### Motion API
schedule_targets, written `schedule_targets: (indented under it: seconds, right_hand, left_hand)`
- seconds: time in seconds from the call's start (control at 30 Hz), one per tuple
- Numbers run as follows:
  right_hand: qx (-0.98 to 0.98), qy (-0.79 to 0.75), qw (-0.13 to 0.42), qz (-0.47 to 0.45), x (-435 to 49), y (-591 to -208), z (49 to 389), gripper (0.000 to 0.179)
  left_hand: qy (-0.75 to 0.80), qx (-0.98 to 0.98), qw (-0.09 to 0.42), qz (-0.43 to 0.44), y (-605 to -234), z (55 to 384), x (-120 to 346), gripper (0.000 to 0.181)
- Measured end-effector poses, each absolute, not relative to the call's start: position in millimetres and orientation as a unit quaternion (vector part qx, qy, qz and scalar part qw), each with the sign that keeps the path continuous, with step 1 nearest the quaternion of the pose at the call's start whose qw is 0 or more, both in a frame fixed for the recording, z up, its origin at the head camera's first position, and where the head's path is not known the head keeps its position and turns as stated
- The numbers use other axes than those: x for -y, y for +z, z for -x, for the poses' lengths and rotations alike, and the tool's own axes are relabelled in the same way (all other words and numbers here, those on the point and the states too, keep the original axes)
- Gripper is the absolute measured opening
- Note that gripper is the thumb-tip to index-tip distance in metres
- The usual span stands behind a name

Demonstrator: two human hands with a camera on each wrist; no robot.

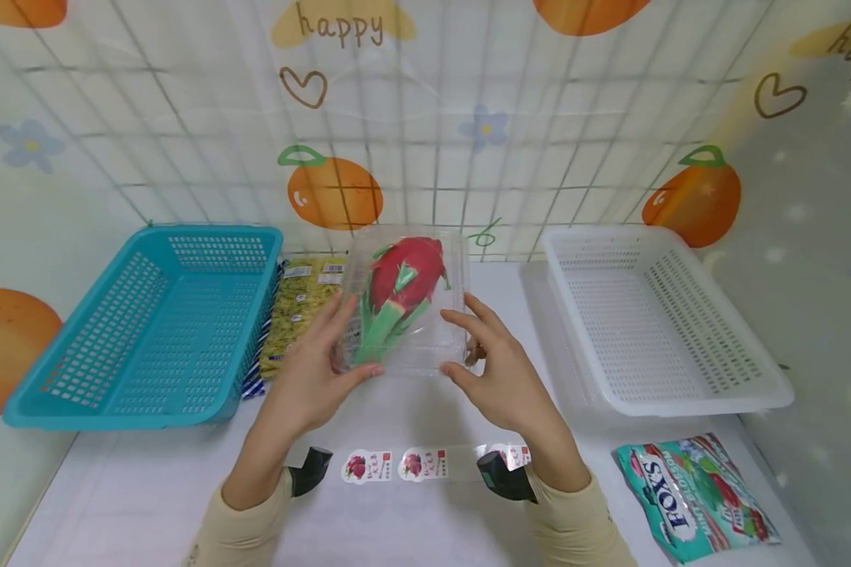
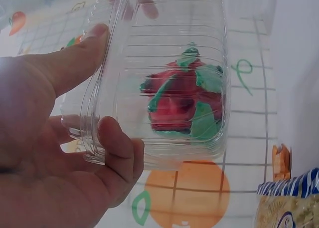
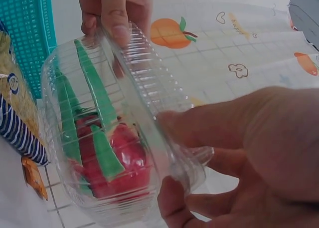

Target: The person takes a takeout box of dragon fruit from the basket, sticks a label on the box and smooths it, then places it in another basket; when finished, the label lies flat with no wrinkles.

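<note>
A clear plastic clamshell box with its lid down is held up between both hands over the white table. Inside it lies a red dragon fruit with green leafy scales, seen through the plastic in all three views. My left hand grips the box's left side, thumb at the near edge and fingers along the side. On the opposite side my right hand pinches the rim between thumb and fingers. Close to the sleeves, a strip of dragon fruit stickers lies on the table.
A teal basket stands at the left and a white basket at the right. Beside the teal one lies a yellow bag with blue-striped edges. A green FOX'S candy bag rests at the front right. A fruit-printed cloth hangs behind.
</note>
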State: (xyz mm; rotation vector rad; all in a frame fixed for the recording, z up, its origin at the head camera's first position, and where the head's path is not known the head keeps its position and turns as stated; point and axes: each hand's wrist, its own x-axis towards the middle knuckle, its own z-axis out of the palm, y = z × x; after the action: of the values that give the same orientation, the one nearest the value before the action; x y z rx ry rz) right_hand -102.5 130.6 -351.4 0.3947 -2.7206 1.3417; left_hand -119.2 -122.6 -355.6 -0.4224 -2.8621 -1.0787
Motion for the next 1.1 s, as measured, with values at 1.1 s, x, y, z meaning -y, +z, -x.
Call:
schedule_targets:
  seconds: [1.1]
  right_hand:
    - [0.887,0.445,0.026,-0.121,-177.5,-373.5,121.8,0.058]
  left_hand:
    - [-0.381,0.911,0.038,0.151,-383.0,134.5,77.7,0.092]
